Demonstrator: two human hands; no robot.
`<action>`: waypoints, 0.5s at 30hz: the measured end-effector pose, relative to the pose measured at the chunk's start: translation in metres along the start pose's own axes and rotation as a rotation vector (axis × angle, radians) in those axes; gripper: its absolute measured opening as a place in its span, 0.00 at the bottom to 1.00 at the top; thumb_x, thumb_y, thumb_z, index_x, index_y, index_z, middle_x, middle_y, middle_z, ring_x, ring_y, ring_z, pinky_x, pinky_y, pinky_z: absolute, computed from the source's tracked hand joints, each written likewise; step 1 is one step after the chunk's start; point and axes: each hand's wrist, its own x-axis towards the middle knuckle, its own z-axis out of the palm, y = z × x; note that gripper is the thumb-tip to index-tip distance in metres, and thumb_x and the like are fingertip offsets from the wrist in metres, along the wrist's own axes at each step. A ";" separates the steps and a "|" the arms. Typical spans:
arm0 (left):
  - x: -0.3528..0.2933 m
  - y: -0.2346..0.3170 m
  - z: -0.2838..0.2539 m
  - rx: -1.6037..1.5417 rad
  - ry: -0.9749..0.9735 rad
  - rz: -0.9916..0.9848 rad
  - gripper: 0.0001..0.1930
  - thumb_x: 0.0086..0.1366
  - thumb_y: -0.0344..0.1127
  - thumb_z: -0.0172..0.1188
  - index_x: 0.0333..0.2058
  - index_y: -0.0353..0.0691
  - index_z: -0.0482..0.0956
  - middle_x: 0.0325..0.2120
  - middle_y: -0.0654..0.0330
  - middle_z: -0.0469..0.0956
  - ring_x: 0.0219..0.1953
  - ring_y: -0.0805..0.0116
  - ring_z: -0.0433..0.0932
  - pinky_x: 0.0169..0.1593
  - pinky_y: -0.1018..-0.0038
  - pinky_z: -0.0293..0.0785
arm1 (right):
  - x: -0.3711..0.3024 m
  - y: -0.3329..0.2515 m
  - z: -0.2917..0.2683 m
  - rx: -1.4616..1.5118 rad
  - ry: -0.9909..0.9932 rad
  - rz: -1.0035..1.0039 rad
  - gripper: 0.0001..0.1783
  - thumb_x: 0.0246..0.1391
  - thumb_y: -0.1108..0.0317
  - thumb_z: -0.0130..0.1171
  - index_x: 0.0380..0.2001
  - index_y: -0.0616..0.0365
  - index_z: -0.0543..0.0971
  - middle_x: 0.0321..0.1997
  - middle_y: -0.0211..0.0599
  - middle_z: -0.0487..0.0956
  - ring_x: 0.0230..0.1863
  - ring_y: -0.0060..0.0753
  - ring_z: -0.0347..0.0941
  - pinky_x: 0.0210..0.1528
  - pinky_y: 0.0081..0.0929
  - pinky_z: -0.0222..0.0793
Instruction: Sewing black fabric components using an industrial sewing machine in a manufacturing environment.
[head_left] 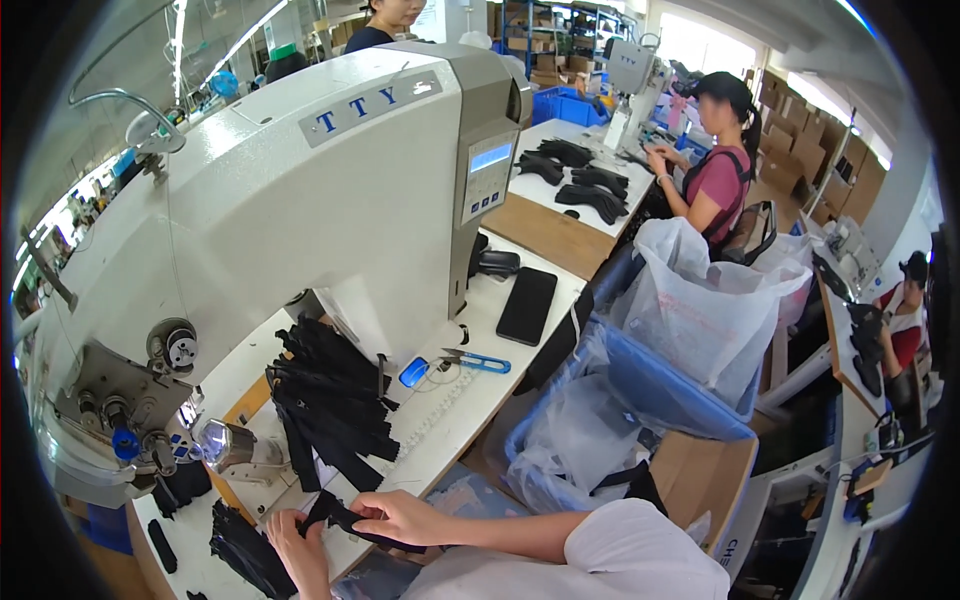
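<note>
A black fabric strip (328, 508) is stretched between my two hands at the front edge of the white sewing table (455, 400). My left hand (297, 548) pinches its left end with thumb and fingers. Closed over the right part of the strip is my right hand (398, 518), and a tail of fabric hangs below it. Just beyond my hands, a heap of black fabric strips (330, 400) lies under the arm of the large grey sewing machine (300, 180). Another bundle of black strips (245, 552) rests beside my left hand.
Blue-handled thread snips (482, 362) and a black phone (527, 305) lie right of the machine. A blue crate (640, 365) with plastic bags (710, 300) stands to my right, beside a cardboard box (700, 480). A co-worker (715, 170) works at another table.
</note>
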 end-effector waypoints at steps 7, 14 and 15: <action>0.002 -0.018 0.002 -0.003 0.054 0.046 0.11 0.43 0.27 0.65 0.27 0.35 0.76 0.28 0.54 0.74 0.37 0.50 0.72 0.40 0.60 0.68 | 0.003 -0.003 0.008 -0.033 -0.002 0.072 0.15 0.53 0.63 0.61 0.38 0.64 0.76 0.29 0.40 0.79 0.32 0.29 0.77 0.35 0.25 0.70; 0.019 -0.005 -0.007 -0.555 0.095 -0.235 0.05 0.56 0.22 0.60 0.23 0.35 0.73 0.26 0.60 0.79 0.28 0.71 0.75 0.33 0.75 0.70 | 0.000 0.005 -0.012 0.144 0.238 0.125 0.09 0.54 0.73 0.60 0.38 0.65 0.76 0.30 0.26 0.76 0.31 0.12 0.69 0.33 0.13 0.65; 0.019 -0.013 -0.004 -0.708 0.047 -0.289 0.05 0.59 0.22 0.58 0.26 0.34 0.71 0.28 0.59 0.80 0.28 0.74 0.76 0.33 0.78 0.71 | 0.002 0.006 -0.011 0.209 0.220 0.151 0.08 0.54 0.75 0.59 0.38 0.64 0.75 0.30 0.24 0.76 0.31 0.11 0.68 0.33 0.12 0.64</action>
